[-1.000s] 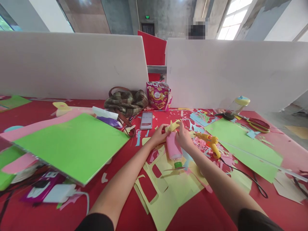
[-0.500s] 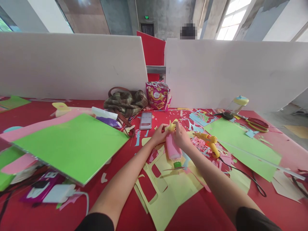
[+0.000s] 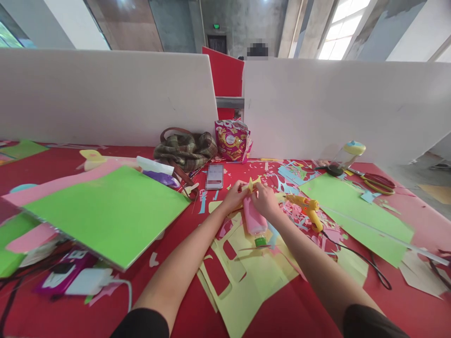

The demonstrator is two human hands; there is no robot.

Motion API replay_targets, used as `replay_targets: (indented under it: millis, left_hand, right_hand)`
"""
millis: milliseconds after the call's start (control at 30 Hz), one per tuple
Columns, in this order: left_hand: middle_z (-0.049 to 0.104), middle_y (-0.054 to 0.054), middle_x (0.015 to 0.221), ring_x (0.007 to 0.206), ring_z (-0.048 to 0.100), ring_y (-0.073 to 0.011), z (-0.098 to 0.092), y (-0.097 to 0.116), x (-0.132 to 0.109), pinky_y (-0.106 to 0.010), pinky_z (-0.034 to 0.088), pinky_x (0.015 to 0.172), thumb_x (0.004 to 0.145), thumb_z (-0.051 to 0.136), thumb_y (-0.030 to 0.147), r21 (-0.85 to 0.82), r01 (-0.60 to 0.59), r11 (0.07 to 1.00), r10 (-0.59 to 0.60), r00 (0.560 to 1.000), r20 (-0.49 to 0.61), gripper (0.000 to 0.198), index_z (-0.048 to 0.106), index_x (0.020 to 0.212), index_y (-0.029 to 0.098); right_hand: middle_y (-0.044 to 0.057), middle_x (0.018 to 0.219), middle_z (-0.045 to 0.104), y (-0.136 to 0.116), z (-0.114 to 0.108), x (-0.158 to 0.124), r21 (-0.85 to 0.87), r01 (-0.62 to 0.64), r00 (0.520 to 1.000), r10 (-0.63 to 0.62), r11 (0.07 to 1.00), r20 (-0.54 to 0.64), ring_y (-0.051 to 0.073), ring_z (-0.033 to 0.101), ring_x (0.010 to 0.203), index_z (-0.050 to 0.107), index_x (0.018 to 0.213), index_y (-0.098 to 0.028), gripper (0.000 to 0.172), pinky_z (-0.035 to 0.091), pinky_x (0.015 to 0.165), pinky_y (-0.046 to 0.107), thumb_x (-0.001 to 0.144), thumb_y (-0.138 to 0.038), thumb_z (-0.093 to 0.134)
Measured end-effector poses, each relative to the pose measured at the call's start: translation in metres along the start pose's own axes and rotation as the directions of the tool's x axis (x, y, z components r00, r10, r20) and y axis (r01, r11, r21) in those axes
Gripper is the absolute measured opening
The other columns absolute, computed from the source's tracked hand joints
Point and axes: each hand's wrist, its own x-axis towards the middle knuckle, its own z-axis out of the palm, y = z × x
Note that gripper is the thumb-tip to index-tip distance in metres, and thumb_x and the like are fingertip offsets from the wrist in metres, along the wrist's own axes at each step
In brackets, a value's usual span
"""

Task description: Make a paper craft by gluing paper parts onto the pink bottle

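Observation:
A pink-covered bottle [image 3: 254,217] lies on the table with its green cap [image 3: 260,241] toward me. At its far end is a yellow cut-out piece [image 3: 251,184] with pointed tips. My left hand [image 3: 234,197] pinches the left side of that piece, fingers closed. From the right, my right hand [image 3: 265,199] pinches it too, its palm beside the bottle. The fingers partly cover the piece, so I cannot tell whether it is fixed to the bottle. Under the bottle is a yellow sheet [image 3: 257,286] with cut-out holes.
A yellow glue gun [image 3: 310,211] with a black cord lies to the right, among paper scraps. Beyond it are a green sheet [image 3: 355,216], scissors [image 3: 377,183] and a clear jar [image 3: 347,157]. Leftward lie a green board [image 3: 109,211], a phone [image 3: 214,177] and a plaid bag [image 3: 186,149].
The yellow piece sits slightly flatter between my fingers, its tips spread differently. Both hands stay at the bottle's far end. Behind the partition, a person's head has shifted left.

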Motion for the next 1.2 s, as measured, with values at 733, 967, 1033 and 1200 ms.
replay_targets:
  millis: [733, 967, 1033, 1200]
  left_hand:
    - [0.058, -0.002, 0.077, 0.075, 0.054, -0.0148, -0.001, 0.013, -0.003, -0.025, 0.039, 0.066, 0.078, 0.039, 0.033, 0.122, 0.017, 0.992, 0.025, 0.941, -0.337, 0.018, 0.049, 0.074, 0.019]
    - [0.051, 0.003, 0.050, 0.051, 0.051, -0.0144, -0.029, 0.014, -0.013, -0.025, 0.037, 0.054, 0.080, 0.032, 0.031, 0.206, 0.108, 0.973, 0.000, 0.886, -0.464, 0.021, 0.044, 0.065, 0.021]
    - [0.048, 0.004, 0.042, 0.044, 0.049, -0.0139, -0.035, 0.012, -0.017, -0.025, 0.036, 0.050, 0.080, 0.031, 0.031, 0.223, 0.118, 0.968, -0.006, 0.895, -0.446, 0.023, 0.044, 0.063, 0.021]
    - [0.053, 0.003, 0.041, 0.043, 0.053, -0.0144, -0.041, 0.007, -0.024, -0.025, 0.039, 0.048, 0.074, 0.044, 0.034, 0.250, 0.127, 0.960, -0.028, 0.931, -0.364, 0.022, 0.046, 0.056, 0.021]
  right_hand:
    - [0.009, 0.088, 0.053, -0.016, -0.040, -0.021, -0.054, -0.021, 0.994, 0.016, 0.998, -0.106, 0.020, 0.050, 0.076, 0.046, 0.093, -0.017, 0.022, 0.038, 0.061, 0.028, 0.074, -0.027, 0.042]
    - [0.001, 0.055, 0.054, 0.020, -0.072, -0.081, -0.264, -0.202, 0.921, 0.275, 0.943, 0.275, 0.015, 0.051, 0.051, 0.046, 0.063, -0.020, 0.019, 0.031, 0.045, 0.024, 0.075, -0.034, 0.041]
    - [0.002, 0.051, 0.052, 0.038, -0.081, -0.096, -0.361, -0.275, 0.887, 0.380, 0.891, 0.263, 0.016, 0.050, 0.047, 0.044, 0.059, -0.021, 0.025, 0.031, 0.043, 0.025, 0.075, -0.038, 0.038]
    - [0.009, 0.062, 0.057, 0.084, -0.094, -0.117, -0.497, -0.446, 0.823, 0.559, 0.745, 0.099, 0.023, 0.055, 0.058, 0.048, 0.065, -0.019, 0.032, 0.037, 0.050, 0.031, 0.073, -0.048, 0.037]
